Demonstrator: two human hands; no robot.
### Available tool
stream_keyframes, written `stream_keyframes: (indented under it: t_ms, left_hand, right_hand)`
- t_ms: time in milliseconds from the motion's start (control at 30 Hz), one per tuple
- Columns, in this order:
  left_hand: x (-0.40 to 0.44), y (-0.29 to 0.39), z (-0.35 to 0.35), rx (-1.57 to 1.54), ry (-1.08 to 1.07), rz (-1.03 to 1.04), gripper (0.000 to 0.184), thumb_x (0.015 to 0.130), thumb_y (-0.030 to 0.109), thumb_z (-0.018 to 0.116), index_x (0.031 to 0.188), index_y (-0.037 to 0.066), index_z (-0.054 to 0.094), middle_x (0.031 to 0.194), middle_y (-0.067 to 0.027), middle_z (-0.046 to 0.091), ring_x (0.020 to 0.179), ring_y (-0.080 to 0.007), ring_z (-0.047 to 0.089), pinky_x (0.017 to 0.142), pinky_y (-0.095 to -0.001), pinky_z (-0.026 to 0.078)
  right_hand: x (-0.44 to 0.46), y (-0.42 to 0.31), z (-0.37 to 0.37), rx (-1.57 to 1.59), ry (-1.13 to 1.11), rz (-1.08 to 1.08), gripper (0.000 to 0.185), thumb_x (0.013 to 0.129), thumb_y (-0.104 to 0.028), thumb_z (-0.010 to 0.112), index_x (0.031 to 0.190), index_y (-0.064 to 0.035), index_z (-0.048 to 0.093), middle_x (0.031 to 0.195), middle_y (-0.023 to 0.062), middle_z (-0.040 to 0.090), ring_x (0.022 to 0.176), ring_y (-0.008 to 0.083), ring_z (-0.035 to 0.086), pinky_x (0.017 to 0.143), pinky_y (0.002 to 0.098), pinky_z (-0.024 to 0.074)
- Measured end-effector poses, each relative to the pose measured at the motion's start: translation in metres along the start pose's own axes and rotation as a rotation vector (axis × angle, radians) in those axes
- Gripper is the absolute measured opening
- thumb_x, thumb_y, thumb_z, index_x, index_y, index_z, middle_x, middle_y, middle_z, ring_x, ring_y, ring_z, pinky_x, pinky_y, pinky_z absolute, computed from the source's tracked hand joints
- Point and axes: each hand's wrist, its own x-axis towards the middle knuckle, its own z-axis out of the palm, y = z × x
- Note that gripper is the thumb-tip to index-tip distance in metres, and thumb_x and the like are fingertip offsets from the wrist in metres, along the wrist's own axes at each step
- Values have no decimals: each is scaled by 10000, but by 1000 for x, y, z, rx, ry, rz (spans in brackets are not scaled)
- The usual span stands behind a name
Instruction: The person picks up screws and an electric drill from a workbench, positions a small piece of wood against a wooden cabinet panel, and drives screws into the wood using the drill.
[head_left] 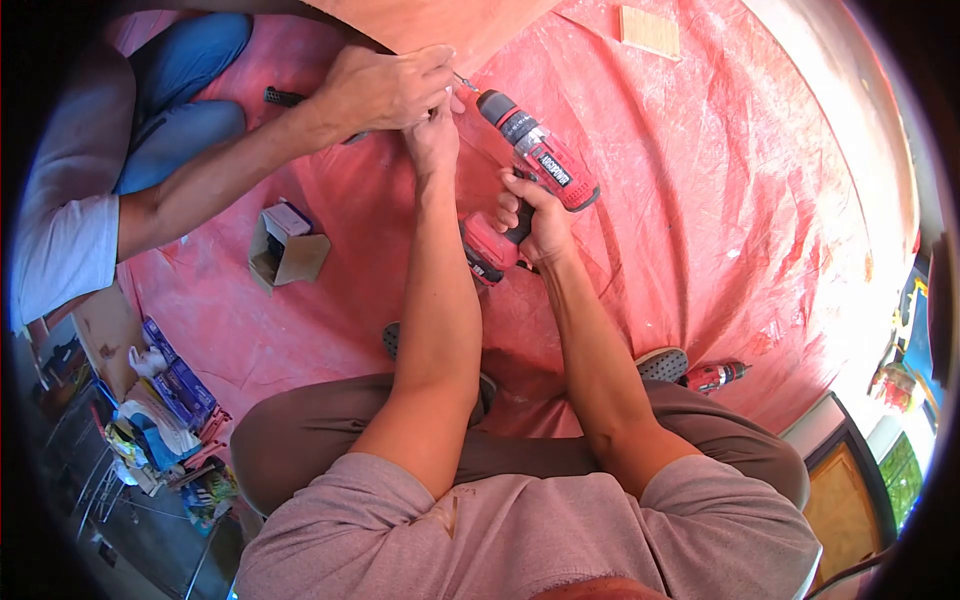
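Note:
My right hand [540, 215] is wrapped round the handle of a red and black cordless drill [540, 150], which points up and left. A thin bit [464, 82] extends from its chuck toward the corner of a large flat panel [460, 25]. Close by the bit, my left hand [436, 145] has its fingers closed at the panel's corner; what they hold is hidden. A co-worker's hand [390, 88] lies over that same corner and covers part of my left fingers.
Red sheeting [740, 200] covers the floor. A small open carton [287, 245] stands at left, near the seated co-worker's jeans [190, 100]. A wooden block [649, 32] lies at the top, and a second red power tool [715, 377] by my right shoe. Boxes [183, 385] crowd the lower left.

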Motion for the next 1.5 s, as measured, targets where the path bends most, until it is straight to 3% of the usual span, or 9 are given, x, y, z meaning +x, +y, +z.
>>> stream_keyframes:
  t_ms: [133, 200, 300, 400, 500, 700, 767, 1133, 1500]
  left_hand:
    - [2, -1, -3, 56, -28, 26, 262, 1061, 232, 658, 865, 57, 658, 744, 5, 648, 586, -82, 503, 529, -266, 398]
    - [5, 5, 0, 82, -32, 209, 192, 1064, 194, 642, 955, 42, 686, 765, -4, 661, 682, -101, 560, 653, -271, 456]
    - [-2, 23, 0, 117, -27, 111, 179, 1061, 139, 610, 1019, 18, 736, 818, -41, 686, 789, -151, 622, 759, -312, 498]
    - [0, 15, 1, 122, -21, 95, 187, 1064, 145, 611, 1114, 25, 745, 844, -43, 695, 797, -152, 629, 760, -318, 505]
    - [3, 10, 3, 94, -7, 133, 149, 1053, 128, 636, 1095, 12, 719, 814, -30, 702, 757, -116, 604, 731, -292, 480]
    - [2, 16, 2, 101, -1, 156, 145, 1050, 127, 640, 1047, 8, 723, 806, -33, 696, 752, -127, 608, 731, -297, 484]
    - [0, 20, 3, 111, -11, 138, 145, 1050, 128, 641, 1033, 9, 722, 804, -31, 697, 752, -131, 610, 733, -298, 486]
    - [6, -1, -1, 161, -23, 162, 154, 1054, 151, 638, 1016, 24, 718, 821, -25, 710, 749, -128, 614, 726, -291, 484]
    - [6, -1, 5, 9, 2, 121, 151, 1055, 153, 642, 1063, 23, 719, 802, -10, 674, 688, -90, 554, 602, -263, 422]
  right_hand:
    - [4, 2, -3, 4, -13, 25, 116, 983, -163, 679, 948, -79, 605, 666, 2, 505, 529, 130, 458, 544, 315, 411]
    - [7, 4, -6, 28, -25, 26, 128, 967, -164, 704, 952, -57, 634, 663, 9, 525, 520, 133, 466, 532, 317, 419]
    - [7, 4, -6, 3, -7, 22, 129, 967, -164, 704, 935, -61, 633, 661, 11, 525, 520, 134, 469, 533, 320, 418]
    - [7, 2, 0, 4, -24, 9, 134, 967, -167, 704, 932, -62, 628, 667, 16, 531, 520, 136, 473, 532, 321, 419]
    - [4, -1, 6, -38, -3, 30, 198, 1008, -201, 659, 864, -119, 551, 677, 0, 497, 542, 133, 457, 568, 319, 407]
    - [11, 4, -3, -59, -55, 19, 197, 1010, -215, 663, 875, -114, 562, 704, 10, 530, 545, 129, 463, 576, 319, 412]
    - [13, 9, -2, 27, -16, 28, 141, 978, -178, 706, 960, -56, 637, 702, 29, 565, 521, 141, 487, 537, 316, 424]
    - [11, 3, 11, -4, -30, -5, 160, 991, -189, 703, 938, -58, 627, 739, 39, 584, 533, 128, 483, 545, 316, 427]
    - [16, 0, 11, -3, -3, -26, 110, 975, -114, 703, 975, -45, 618, 733, 40, 591, 494, 133, 488, 500, 311, 416]
